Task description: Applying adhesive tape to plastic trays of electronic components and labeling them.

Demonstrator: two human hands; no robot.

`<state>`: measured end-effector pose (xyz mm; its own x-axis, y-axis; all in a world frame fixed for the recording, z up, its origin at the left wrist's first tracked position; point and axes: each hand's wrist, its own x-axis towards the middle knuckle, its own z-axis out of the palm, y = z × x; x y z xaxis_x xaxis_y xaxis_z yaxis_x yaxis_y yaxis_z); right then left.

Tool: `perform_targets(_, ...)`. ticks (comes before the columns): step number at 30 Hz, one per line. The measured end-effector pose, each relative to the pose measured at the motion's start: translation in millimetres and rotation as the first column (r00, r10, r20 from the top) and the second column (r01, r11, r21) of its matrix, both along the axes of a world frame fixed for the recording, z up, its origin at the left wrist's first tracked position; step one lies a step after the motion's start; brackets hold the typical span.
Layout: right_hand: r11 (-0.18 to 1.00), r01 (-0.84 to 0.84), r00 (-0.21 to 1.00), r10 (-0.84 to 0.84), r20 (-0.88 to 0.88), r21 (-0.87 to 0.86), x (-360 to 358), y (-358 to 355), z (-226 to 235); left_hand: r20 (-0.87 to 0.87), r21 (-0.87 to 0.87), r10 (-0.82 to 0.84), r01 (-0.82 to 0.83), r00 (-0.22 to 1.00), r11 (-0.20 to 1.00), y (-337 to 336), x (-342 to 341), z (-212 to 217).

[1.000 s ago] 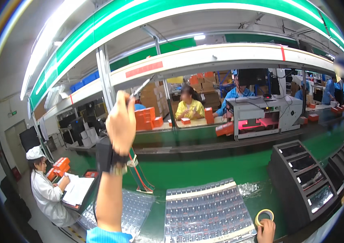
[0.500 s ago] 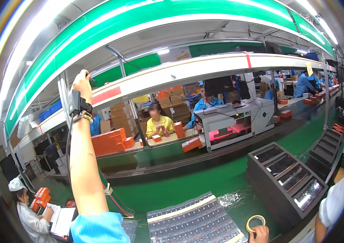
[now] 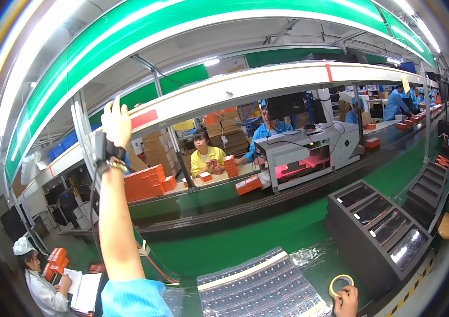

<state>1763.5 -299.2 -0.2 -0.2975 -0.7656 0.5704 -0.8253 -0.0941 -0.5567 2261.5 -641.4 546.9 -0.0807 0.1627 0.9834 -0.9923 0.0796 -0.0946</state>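
My left hand (image 3: 116, 124) is raised at the end of an outstretched arm, at the white overhead shelf rail (image 3: 198, 98). Its fingers point up and apart, with nothing visible in them; a black strapped device and a beaded bracelet circle the wrist. Low on the right, my right hand (image 3: 347, 302) grips a roll of yellowish tape (image 3: 334, 286). Beside it on the green bench lies a clear plastic tray (image 3: 256, 290) with rows of small dark parts and pale tape strips along its edges. Flat dark-screened phones (image 3: 377, 205) rest in a black foam holder (image 3: 348, 240).
A conveyor (image 3: 219, 215) runs beyond the bench, with a grey machine (image 3: 309, 153) lit pink inside and stacked orange boxes (image 3: 145, 184). Co-workers sit across it; one in a white cap (image 3: 23, 246) writes at lower left. A red cable (image 3: 155, 265) hangs near my left arm.
My left hand has gone from curled around a small dark thing at the rail to fingers extended, and that thing no longer shows. My view has shifted slightly; the right hand still holds the tape.
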Motion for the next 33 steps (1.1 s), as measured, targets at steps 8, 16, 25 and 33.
perform_targets(8, 0.929, -0.108, 0.990, 0.133, 0.046, -0.354, 8.8, -40.6, 71.1, 0.261, 0.285, -0.159, 0.081, 0.952, 0.955, 231.8, -129.1, -204.0)
perform_targets(16, 0.254, -0.587, 0.770, 0.469, -0.433, -0.769, 182.9, -184.4, 440.0, -0.011, 0.312, -0.238, 0.229, 0.971, 0.922, 392.0, -54.1, -321.8)
perform_targets(25, 0.492, -0.496, 0.860, 0.168, -0.482, -0.715, 279.1, -359.4, 565.8, -0.402, -0.048, -0.173, 0.168, 0.899, 0.985, 509.3, -7.2, -362.2)
perform_targets(33, 0.577, -0.372, 0.926, 0.180, -0.330, -0.728, 299.0, -389.0, 559.2, -0.430, -0.094, -0.195, 0.171, 0.882, 0.981, 543.3, -23.7, -388.0)
